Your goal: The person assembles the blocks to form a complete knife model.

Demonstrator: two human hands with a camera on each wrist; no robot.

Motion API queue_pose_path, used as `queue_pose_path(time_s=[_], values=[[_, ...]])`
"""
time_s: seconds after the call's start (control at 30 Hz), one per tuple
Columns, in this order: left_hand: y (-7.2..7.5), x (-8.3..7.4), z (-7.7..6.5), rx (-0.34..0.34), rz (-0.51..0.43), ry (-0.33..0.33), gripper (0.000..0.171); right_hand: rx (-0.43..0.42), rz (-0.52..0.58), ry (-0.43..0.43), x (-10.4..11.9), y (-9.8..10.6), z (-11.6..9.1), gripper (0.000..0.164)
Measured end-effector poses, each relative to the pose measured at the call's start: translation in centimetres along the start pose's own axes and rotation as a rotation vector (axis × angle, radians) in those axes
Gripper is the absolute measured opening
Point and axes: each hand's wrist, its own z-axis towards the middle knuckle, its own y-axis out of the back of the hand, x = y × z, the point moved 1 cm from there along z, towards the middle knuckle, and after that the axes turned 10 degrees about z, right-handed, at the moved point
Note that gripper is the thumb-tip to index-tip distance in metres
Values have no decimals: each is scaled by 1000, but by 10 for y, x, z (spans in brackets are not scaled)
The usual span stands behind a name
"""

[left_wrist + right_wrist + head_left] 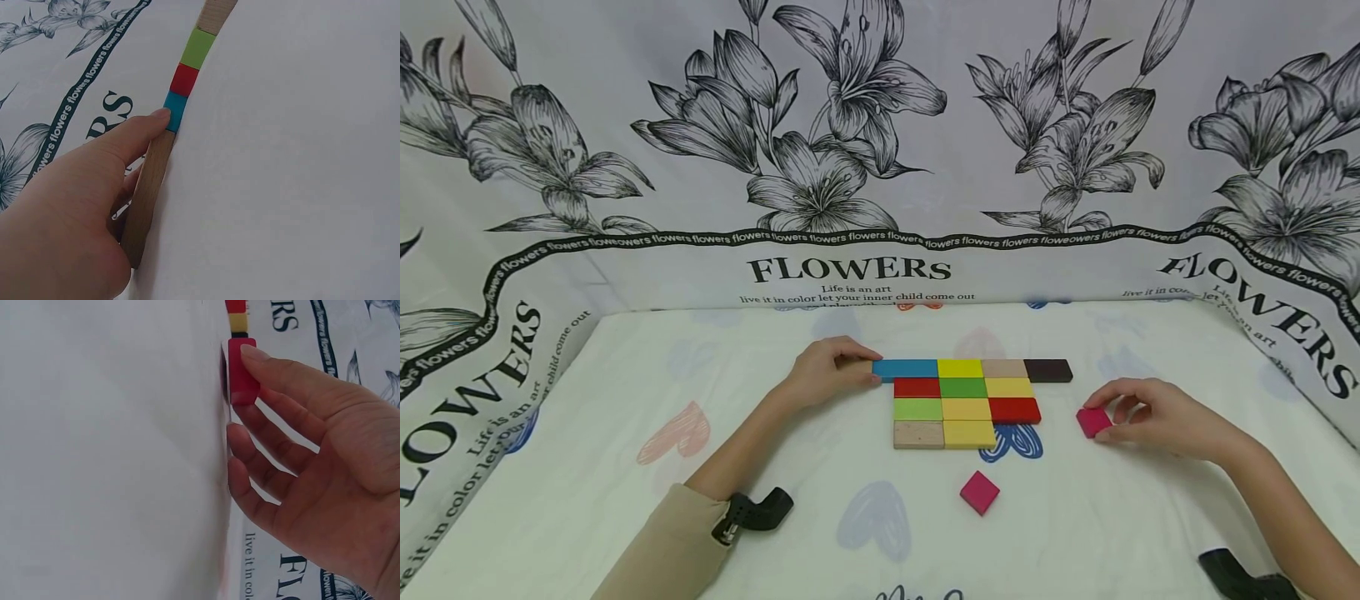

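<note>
Rows of flat coloured wooden blocks [964,387] lie edge to edge on the cloth. My left hand [829,368] is at the left end of the top row, beside the blue block [906,371]. In the left wrist view, its thumb tip touches the blue block [177,111], and a long plain wooden block [150,194] runs between thumb and fingers; the hand mostly hides this piece in the head view. Right of the rows, my right hand [1165,414] pinches a magenta block [1093,422] between thumb and fingers, its other fingers loosely bent.
Another magenta block [980,492] lies turned cornerwise, nearer me than the rows. A dark block [1048,371] ends the top row at the right. White cloth with printed hearts [874,521] covers the table, and a flower-printed curtain [850,271] stands behind it.
</note>
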Motion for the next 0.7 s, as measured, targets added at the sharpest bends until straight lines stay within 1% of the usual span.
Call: queue_pose_path(time_s=[0.27, 0.5, 0.7], values=[[0, 0, 1, 1, 0, -4, 34, -45, 13, 26, 4, -1, 0, 32], [0, 1, 1, 5, 6, -7, 34, -77, -22, 27, 8, -2, 0, 33], [0, 0, 0, 0, 5, -1, 34, -84, -37, 32, 14, -2, 6, 35]])
